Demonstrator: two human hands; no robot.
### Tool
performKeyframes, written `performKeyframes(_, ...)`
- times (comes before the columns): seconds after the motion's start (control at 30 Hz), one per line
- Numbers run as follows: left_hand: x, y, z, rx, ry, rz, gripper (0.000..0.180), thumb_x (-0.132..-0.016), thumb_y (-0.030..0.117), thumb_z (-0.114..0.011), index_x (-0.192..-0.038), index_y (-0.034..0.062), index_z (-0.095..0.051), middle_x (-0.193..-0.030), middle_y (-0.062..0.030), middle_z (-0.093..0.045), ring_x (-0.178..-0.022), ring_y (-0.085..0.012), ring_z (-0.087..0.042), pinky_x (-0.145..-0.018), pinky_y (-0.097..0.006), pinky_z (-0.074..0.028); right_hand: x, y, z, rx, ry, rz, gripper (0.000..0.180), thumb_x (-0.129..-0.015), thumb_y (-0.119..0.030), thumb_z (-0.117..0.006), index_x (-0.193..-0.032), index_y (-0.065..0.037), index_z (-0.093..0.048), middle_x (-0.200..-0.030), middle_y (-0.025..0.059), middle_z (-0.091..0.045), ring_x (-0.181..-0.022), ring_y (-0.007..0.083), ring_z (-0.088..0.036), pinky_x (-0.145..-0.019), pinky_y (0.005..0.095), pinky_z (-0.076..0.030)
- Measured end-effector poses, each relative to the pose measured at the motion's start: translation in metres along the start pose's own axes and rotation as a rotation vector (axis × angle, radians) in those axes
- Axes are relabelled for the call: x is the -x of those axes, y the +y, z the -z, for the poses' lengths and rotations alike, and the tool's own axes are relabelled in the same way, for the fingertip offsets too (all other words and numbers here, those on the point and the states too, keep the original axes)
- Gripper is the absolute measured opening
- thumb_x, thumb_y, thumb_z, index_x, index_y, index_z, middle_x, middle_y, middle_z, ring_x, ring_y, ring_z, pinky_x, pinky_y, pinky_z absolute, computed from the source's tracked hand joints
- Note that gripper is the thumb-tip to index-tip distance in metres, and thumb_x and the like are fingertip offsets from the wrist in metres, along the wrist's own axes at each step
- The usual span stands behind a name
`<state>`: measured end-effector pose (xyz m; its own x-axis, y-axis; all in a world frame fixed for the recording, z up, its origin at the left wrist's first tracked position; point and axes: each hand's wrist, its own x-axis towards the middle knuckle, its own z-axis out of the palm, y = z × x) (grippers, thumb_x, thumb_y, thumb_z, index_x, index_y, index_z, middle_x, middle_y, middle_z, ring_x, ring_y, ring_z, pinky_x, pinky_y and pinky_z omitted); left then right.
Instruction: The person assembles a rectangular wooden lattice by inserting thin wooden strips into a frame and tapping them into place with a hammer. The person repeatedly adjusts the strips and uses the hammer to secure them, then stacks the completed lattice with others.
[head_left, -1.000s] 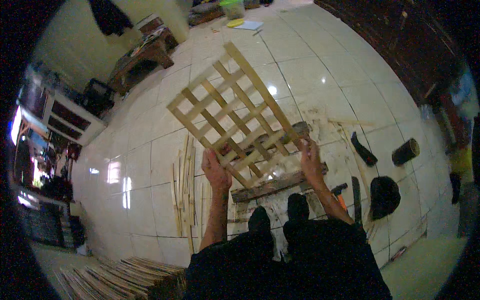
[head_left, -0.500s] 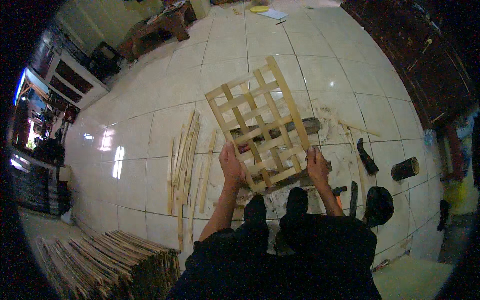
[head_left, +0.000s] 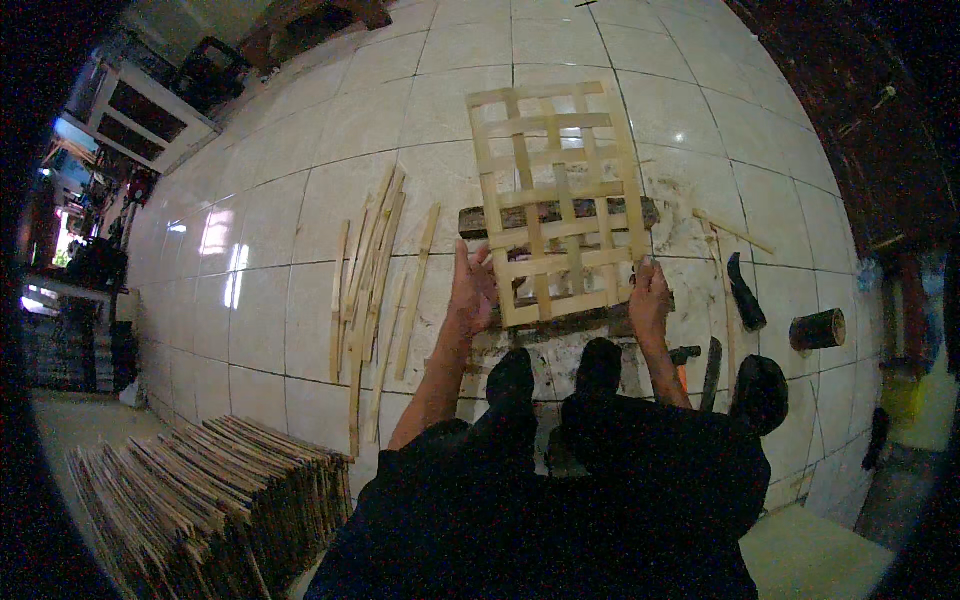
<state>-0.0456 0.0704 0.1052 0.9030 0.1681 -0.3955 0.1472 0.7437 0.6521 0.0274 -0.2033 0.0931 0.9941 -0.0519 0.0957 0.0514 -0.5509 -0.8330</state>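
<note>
A lattice panel of woven flat bamboo strips [head_left: 566,212], with pale bars around its edge, is tilted in front of me above the floor. My right hand [head_left: 649,292] pinches its right edge near the lower corner. Beside the lower left edge is my left hand [head_left: 473,292], its fingers apart and pointing up; whether it touches the panel is hard to see. Under the panel lie two dark, rough wood pieces: a far one [head_left: 482,221] and a near one [head_left: 620,321], both partly hidden by it.
Loose bamboo strips [head_left: 378,270] lie on the tiles to the left. A large stack of strips [head_left: 215,480] fills the lower left. At right are a hammer [head_left: 684,354], a long dark blade [head_left: 712,374], a curved dark object [head_left: 745,295] and a bamboo tube [head_left: 818,330].
The panel has turned more upright in view and shifted slightly to the right. My left hand has loosened from its left edge and its fingers have spread; my right hand keeps its hold.
</note>
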Motion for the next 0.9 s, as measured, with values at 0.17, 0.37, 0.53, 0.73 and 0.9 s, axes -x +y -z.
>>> performKeyframes(0.17,0.018,-0.011,-0.028,-0.027,-0.065,0.079,0.086,-0.088,0.074,-0.021,-0.136,0.0043,-0.037,-0.120,-0.0188,-0.057,-0.104,-0.0300,-0.060,-0.089,-0.048,-0.049,0.002,-0.014,0.003,0.038,-0.021,-0.101,0.047,-0.100,-0.038,-0.036,-0.107,0.003,-0.056,-0.093,0.0255,-0.063,-0.085,0.0382,-0.062,-0.076,0.0435,-0.046)
performKeyframes(0.37,0.018,-0.018,-0.025,-0.066,-0.126,0.143,0.083,-0.090,0.069,-0.018,-0.138,0.0038,-0.035,-0.125,-0.0223,-0.054,-0.110,-0.0342,-0.059,-0.092,-0.047,-0.050,-0.001,0.002,-0.007,0.052,0.045,-0.021,0.053,-0.100,-0.043,-0.030,-0.108,0.002,-0.056,-0.095,0.0228,-0.065,-0.088,0.0382,-0.062,-0.077,0.0437,-0.047)
performKeyframes(0.53,0.022,-0.020,-0.026,0.217,-0.299,0.215,0.078,-0.090,0.069,-0.025,-0.133,0.0051,-0.040,-0.119,-0.0225,-0.056,-0.105,-0.0372,-0.059,-0.090,-0.050,-0.049,0.001,0.012,-0.009,0.141,0.137,-0.009,0.053,-0.100,-0.044,-0.032,-0.112,0.001,-0.057,-0.096,0.0218,-0.064,-0.088,0.0359,-0.062,-0.079,0.0408,-0.046)
performKeyframes(0.73,0.024,-0.021,-0.018,0.568,-0.486,0.234,0.080,-0.088,0.071,-0.033,-0.136,0.0071,-0.039,-0.125,-0.0229,-0.051,-0.110,-0.0396,-0.053,-0.100,-0.056,-0.038,0.005,-0.012,0.005,0.024,-0.123,-0.149,0.056,-0.100,-0.046,-0.033,-0.114,0.004,-0.055,-0.096,0.0202,-0.061,-0.088,0.0315,-0.058,-0.082,0.0401,-0.045)
performKeyframes(0.9,0.036,-0.019,-0.015,0.519,-0.521,0.099,0.088,-0.085,0.073,-0.033,-0.142,0.0064,-0.032,-0.133,-0.0246,-0.045,-0.119,-0.0358,-0.047,-0.105,-0.049,-0.034,0.022,-0.030,0.000,-0.153,-0.156,-0.202,0.056,-0.100,-0.046,-0.034,-0.121,0.003,-0.050,-0.099,0.0196,-0.060,-0.091,0.0289,-0.058,-0.084,0.0412,-0.045)
